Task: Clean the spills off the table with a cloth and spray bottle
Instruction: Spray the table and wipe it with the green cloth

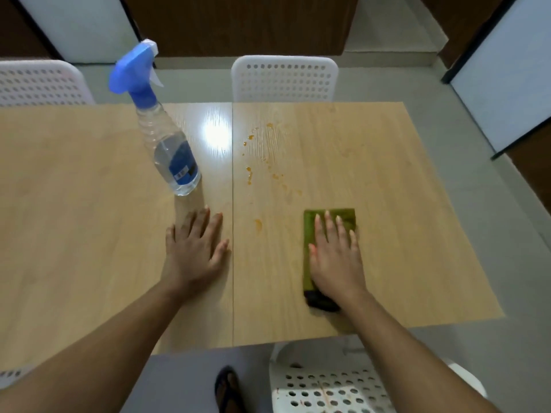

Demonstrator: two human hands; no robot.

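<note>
Fingers [329,226] of the right hand [335,260] lie straight and flat on the folded green cloth [310,231], pressing it to the wooden table [402,234] — no curl, no pinch. Left hand [193,251] rests palm-down on bare tabletop, fingers spread and relaxed, holding nothing.

Orange spills [250,174] sit in a scattered trail between the two hands and beyond them, toward the far edge; one larger blot [258,225] lies near, to the left of the cloth and apart from it. Cloth touches none of the droplets that I can see. A faint wet sheen shows around the upper droplets.

Spray bottle [167,141] stands upright just beyond the left hand, blue trigger head on top, partly filled with clear liquid. It is near the seam [232,204] where two table panels meet.

Risks, as I judge them:
- A flat-handed sweep leftward could smear the orange into streaks rather than lift it — the cloth may slide under open fingers and bunch.
- Liquid pushed sideways could run into the seam and stay there.
- The left hand, reaching forward carelessly, could tip the bottle.
- Small far droplets are easily missed.

White perforated chairs [284,79] stand round the table.
</note>
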